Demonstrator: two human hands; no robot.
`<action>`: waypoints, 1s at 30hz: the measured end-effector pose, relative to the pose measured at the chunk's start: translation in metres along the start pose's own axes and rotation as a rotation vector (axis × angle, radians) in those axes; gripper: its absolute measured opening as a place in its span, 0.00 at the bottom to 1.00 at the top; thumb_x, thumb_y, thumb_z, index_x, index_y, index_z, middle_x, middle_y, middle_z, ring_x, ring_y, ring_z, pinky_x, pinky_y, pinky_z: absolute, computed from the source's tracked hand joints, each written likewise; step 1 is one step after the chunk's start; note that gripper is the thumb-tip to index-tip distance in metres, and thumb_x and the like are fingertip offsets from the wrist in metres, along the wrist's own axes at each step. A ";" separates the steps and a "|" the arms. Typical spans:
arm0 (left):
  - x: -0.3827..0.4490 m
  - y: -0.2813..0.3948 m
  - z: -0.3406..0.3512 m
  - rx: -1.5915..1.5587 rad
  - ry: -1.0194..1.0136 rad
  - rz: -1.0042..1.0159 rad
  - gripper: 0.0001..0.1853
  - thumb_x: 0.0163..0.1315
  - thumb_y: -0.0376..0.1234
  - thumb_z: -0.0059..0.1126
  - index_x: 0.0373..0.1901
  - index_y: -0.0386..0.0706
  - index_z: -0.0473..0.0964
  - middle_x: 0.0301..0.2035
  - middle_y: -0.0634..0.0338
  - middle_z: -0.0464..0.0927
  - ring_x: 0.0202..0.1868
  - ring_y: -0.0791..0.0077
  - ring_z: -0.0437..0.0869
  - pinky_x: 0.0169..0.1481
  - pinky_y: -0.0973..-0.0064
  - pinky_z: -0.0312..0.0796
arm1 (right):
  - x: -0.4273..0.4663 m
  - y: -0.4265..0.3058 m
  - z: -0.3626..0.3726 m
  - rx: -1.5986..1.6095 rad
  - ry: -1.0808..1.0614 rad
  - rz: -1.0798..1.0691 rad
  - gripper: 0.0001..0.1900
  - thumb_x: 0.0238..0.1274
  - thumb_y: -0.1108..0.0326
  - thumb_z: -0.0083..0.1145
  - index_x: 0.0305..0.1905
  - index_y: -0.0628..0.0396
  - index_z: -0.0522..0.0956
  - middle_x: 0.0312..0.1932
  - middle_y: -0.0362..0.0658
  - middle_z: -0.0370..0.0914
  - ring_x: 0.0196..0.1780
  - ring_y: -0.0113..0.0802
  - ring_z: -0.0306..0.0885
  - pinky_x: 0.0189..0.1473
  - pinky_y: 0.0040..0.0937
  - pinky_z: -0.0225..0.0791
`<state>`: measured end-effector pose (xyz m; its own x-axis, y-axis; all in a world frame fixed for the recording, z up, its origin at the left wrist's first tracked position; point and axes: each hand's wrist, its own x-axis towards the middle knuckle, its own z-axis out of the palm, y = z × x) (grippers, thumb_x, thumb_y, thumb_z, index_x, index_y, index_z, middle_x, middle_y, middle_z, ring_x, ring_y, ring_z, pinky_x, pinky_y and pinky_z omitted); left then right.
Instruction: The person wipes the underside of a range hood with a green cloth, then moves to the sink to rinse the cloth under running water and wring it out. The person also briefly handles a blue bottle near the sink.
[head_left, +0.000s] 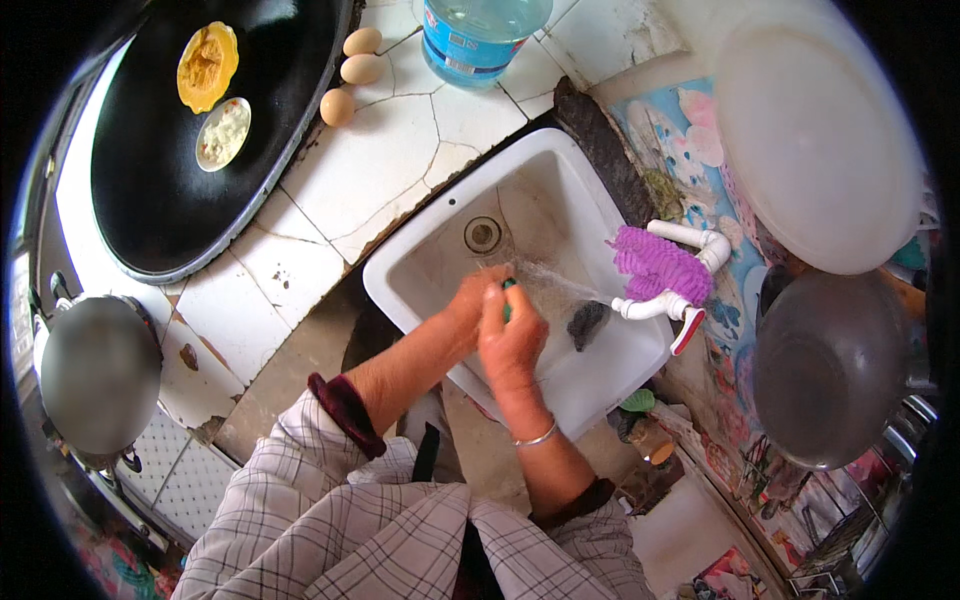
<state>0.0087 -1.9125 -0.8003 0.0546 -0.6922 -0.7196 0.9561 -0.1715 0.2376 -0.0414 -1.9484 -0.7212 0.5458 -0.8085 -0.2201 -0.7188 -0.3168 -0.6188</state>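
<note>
Both of my hands are over a white ceramic sink (551, 146), close together near its front edge. My right hand (514, 330) is closed around a small dark green object (509, 297); most of it is hidden, so its kind is unclear. My left hand (474, 294) touches or nearly touches the right one, its fingers partly covered and bent. Water (562, 283) streams from a white plastic tap (645, 308) with a red-trimmed lever towards my fingers. The round drain (482, 235) lies just beyond them. A dark object (587, 325) rests in the basin under the spout.
A purple cloth (660, 264) hangs over the tap pipe. On the cracked tiles stand several brown eggs (338, 107) and a large water bottle (469, 52). A wide black wok (172, 202) holds a cut pumpkin piece (208, 66) and a small bowl (238, 112) with chopped white food. Pans (829, 367) crowd the right.
</note>
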 end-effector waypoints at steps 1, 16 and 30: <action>-0.008 0.005 0.016 -0.023 0.058 -0.053 0.10 0.71 0.42 0.50 0.42 0.47 0.75 0.33 0.63 0.76 0.33 0.73 0.78 0.33 0.72 0.71 | 0.014 0.010 0.000 -0.028 0.020 0.047 0.19 0.68 0.52 0.53 0.29 0.58 0.73 0.25 0.58 0.77 0.33 0.63 0.77 0.33 0.52 0.68; -0.053 0.039 0.073 0.235 0.197 -0.196 0.14 0.74 0.45 0.45 0.41 0.47 0.76 0.33 0.63 0.77 0.31 0.72 0.74 0.33 0.68 0.68 | 0.039 0.030 -0.019 -0.043 0.197 0.114 0.18 0.69 0.55 0.54 0.28 0.58 0.73 0.25 0.58 0.77 0.31 0.63 0.75 0.32 0.53 0.65; -0.042 0.038 0.066 -0.200 0.102 -0.024 0.09 0.65 0.37 0.62 0.44 0.50 0.74 0.43 0.61 0.79 0.40 0.73 0.79 0.34 0.68 0.72 | 0.056 0.115 -0.017 1.331 0.097 0.826 0.25 0.73 0.50 0.53 0.57 0.65 0.72 0.53 0.46 0.79 0.50 0.43 0.80 0.49 0.45 0.74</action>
<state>0.0235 -1.9368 -0.7182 0.0501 -0.6130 -0.7885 0.9950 -0.0380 0.0928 -0.1004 -2.0388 -0.7920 0.1422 -0.5746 -0.8060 0.1162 0.8183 -0.5628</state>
